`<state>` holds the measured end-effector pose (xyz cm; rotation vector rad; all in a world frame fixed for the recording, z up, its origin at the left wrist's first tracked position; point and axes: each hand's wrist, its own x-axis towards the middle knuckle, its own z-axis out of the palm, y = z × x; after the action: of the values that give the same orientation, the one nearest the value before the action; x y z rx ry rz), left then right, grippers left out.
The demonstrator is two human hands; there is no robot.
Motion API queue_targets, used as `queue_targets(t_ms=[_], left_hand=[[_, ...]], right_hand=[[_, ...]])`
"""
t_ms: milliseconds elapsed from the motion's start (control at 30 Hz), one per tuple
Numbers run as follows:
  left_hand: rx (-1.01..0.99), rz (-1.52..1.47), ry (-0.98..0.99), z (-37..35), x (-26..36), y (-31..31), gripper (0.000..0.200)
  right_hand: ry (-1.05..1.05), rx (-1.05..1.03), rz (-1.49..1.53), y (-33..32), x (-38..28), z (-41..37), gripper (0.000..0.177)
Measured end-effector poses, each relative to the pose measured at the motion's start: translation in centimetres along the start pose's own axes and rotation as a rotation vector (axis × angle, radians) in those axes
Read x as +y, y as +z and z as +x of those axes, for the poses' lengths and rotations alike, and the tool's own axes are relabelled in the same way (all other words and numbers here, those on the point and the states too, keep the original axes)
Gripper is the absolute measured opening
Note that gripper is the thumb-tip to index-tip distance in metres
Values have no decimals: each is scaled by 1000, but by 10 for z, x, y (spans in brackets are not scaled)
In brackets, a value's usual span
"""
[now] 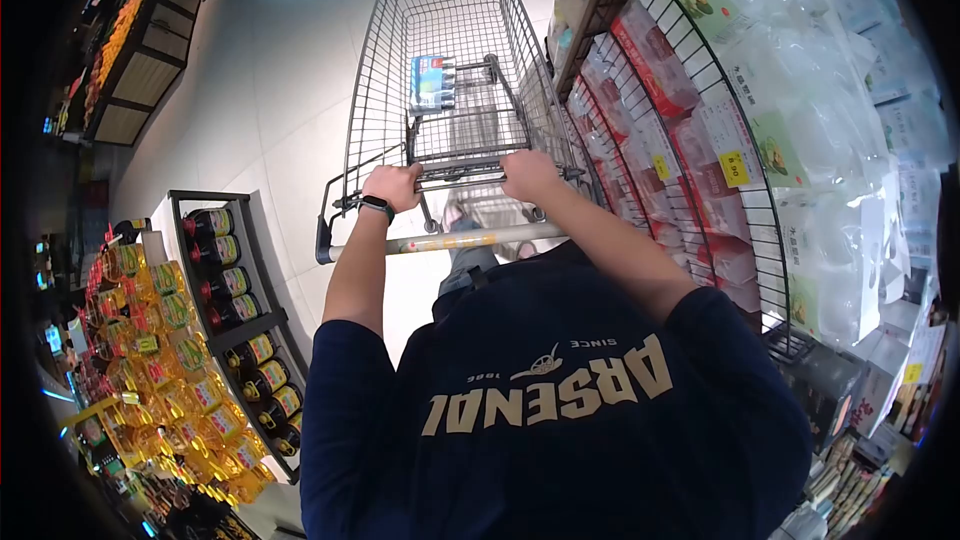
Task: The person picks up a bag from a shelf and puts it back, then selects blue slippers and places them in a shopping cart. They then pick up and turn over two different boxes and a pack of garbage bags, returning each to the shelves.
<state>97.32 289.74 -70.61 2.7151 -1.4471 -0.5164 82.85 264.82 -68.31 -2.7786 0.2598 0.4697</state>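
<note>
- My left hand, with a dark band at the wrist, and my right hand are both clenched on the rear wire edge of the cart. Neither is on the handle bar, which lies bare just below them.
- With that grip I judge my steering leverage to be weaker, so a stuck wheel could twist the cart out of line.
- The cart's right side runs just beside the wire rack of bagged goods. A small drift to the right could scrape the rack or snag a bag and pull it off.
- The blue pack lies alone near the middle of the basket, apart from the walls. A sharp stop or turn could send it sliding into the mesh.
- On my left, the stand of oil bottles has a corner that juts toward the aisle. A wide swing away from the rack could clip it with my hip or elbow.
- My torso hides my feet and the rear wheels, so I cannot tell what lies on the floor under me.
</note>
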Motion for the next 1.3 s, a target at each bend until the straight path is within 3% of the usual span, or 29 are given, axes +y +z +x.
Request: queue_targets(t_ms=[233, 867, 1300], left_hand=[[128, -60, 71, 58, -42, -16, 18], [95, -82, 232, 188, -133, -49, 19], [92, -75, 299, 255, -161, -65, 19]], right_hand=[[71, -24, -8, -26, 4, 62, 24], [276, 2, -1, -66, 3, 173, 33], [242, 9, -6, -74, 31, 228, 29]])
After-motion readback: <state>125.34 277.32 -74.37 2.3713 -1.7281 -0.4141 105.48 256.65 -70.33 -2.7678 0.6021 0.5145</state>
